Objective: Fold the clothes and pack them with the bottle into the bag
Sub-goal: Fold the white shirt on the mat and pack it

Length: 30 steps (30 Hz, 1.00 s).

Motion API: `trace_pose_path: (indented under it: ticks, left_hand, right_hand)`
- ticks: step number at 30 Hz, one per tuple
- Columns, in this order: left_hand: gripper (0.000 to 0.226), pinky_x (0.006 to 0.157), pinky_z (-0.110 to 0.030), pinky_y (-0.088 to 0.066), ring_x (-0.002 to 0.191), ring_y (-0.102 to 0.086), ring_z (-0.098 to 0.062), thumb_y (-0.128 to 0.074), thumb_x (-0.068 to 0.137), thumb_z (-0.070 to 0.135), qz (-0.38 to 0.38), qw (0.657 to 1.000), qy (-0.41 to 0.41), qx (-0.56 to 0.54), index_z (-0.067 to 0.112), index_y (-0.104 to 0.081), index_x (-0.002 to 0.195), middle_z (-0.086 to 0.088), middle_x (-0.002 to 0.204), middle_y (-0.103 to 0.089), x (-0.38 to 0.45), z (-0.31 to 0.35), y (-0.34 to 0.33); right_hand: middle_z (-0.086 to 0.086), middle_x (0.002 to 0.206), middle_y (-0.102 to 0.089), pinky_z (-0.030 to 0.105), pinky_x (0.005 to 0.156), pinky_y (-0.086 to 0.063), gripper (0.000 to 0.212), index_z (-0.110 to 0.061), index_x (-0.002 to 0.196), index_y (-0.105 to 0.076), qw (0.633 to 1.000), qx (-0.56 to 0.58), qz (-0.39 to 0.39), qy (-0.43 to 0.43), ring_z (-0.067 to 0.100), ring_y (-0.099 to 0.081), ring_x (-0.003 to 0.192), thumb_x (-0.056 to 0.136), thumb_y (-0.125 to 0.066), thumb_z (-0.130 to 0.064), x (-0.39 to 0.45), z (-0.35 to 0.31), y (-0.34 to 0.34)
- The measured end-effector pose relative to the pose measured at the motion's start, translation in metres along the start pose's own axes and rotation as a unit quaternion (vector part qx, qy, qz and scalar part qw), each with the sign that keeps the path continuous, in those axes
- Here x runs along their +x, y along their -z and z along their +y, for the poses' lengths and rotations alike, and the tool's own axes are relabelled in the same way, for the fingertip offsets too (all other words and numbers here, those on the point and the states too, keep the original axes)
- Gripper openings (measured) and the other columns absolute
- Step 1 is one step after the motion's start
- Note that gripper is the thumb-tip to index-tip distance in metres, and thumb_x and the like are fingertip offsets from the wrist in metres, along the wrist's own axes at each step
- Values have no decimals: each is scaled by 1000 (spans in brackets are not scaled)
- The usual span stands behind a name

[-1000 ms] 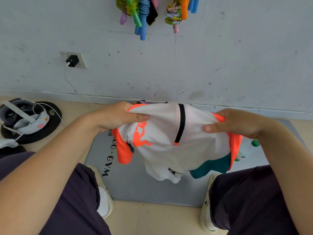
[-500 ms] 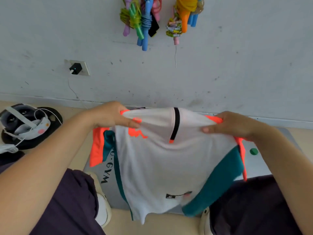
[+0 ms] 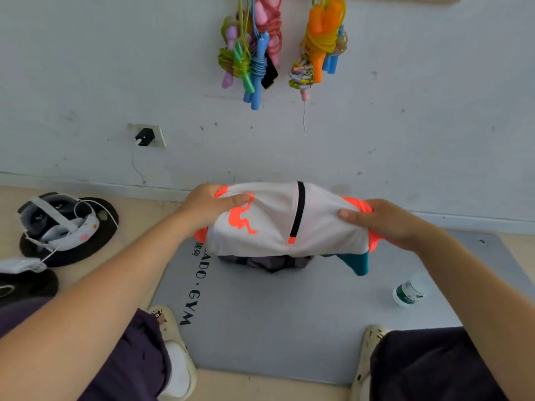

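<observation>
Left hand (image 3: 208, 205) and right hand (image 3: 385, 221) each pinch one end of the shirt (image 3: 286, 224) above the mat (image 3: 275, 319); bottle (image 3: 409, 290) lies at 4 o'clock of it

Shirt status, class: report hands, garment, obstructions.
Left hand, right hand both grip shirt, held above dark bag. Bottle lies on mat. Nothing obstructing.

Dark bag (image 3: 267, 263) mostly hidden behind the held shirt (image 3: 285, 224) near the mat's (image 3: 289, 308) far edge, mat lettering partly covered, bottle (image 3: 408, 291) label too blurred to read
</observation>
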<state>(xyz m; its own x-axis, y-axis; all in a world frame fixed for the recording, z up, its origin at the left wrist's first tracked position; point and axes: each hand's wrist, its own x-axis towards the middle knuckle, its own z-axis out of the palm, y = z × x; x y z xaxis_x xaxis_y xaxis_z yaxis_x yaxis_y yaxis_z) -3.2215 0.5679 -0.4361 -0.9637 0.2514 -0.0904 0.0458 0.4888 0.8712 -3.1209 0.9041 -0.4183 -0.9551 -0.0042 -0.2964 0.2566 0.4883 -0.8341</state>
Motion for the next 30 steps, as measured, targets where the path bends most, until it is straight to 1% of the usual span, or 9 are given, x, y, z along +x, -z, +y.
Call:
trace_pose_path:
  ticks: [2, 5, 7, 9, 13, 18, 21, 25, 30]
  left_hand:
    - [41, 55, -20, -44, 60, -62, -4, -77, 72, 59, -49, 996, 46, 55, 19, -71, 71, 8, 67, -71, -12, -22, -11]
    - [51, 61, -17, -47, 67, -67, -6, -77, 68, 65, -200, 968, 109, 104, 16, -71, 77, 3, 76, -75, -30, -40, -14]
    - [62, 72, -20, -51, 78, -69, -10, -76, 65, 71, -273, 948, 114, 118, 13, -73, 88, -2, 89, -76, -34, -36, -8]
    - [60, 70, -18, -54, 86, -72, -10, -77, 61, 71, -311, 941, 114, 73, 20, -77, 93, 0, 96, -77, -32, -23, -1]
    - [89, 77, -22, -56, 87, -69, -13, -81, 50, 73, -301, 946, 111, 46, 7, -72, 108, -11, 108, -73, -14, -3, 3]
    - [56, 69, -28, -54, 76, -70, -13, -77, 59, 74, -257, 941, 143, 165, 21, -77, 79, 5, 83, -76, 17, -64, -28]
    - [47, 62, -25, -41, 68, -59, -15, -78, 71, 59, -266, 926, 169, 210, 14, -69, 72, 1, 71, -65, 27, -147, -78]
    - [47, 49, -25, -32, 57, -47, -15, -78, 75, 54, -257, 920, 191, 224, 18, -53, 58, 1, 60, -51, 25, -236, -133]
    - [51, 54, -31, -34, 57, -50, -20, -76, 75, 58, -262, 906, 216, 254, 17, -49, 61, 0, 59, -50, 51, -290, -154]
  right_hand:
    - [-2, 96, -76, 39, 80, -57, 48, -31, 107, -72, 996, -24, -60, -57, 16, -73, 88, 71, -72, -63, -7, 18, -13]
    - [12, 111, -72, 45, 96, -52, 50, -9, 115, -66, 974, 21, -171, -146, 29, -69, 104, 82, -66, -47, -16, 40, -24]
    - [16, 118, -69, 44, 97, -51, 47, -5, 118, -65, 958, 59, -222, -172, 32, -65, 111, 86, -64, -39, -21, 44, -22]
    - [17, 122, -67, 39, 92, -53, 46, -5, 119, -65, 953, 87, -234, -173, 31, -64, 113, 87, -64, -37, -22, 40, -14]
    - [12, 122, -68, 36, 91, -55, 49, -9, 122, -64, 962, 101, -203, -153, 27, -65, 113, 85, -67, -42, -10, 26, 3]
    - [7, 105, -74, 40, 95, -53, 46, -13, 106, -71, 974, -56, -139, -170, 26, -69, 101, 76, -75, -47, 27, 63, -22]
    - [0, 100, -69, 32, 86, -48, 31, -20, 93, -65, 951, -208, -113, -201, 22, -64, 93, 84, -68, -49, 63, 133, -63]
    - [3, 90, -59, 27, 71, -37, 24, -21, 82, -57, 934, -253, -108, -229, 21, -53, 84, 87, -67, -42, 93, 219, -111]
    - [6, 98, -58, 28, 75, -36, 23, -12, 99, -63, 916, -290, -136, -239, 26, -53, 94, 85, -68, -30, 135, 276, -127]
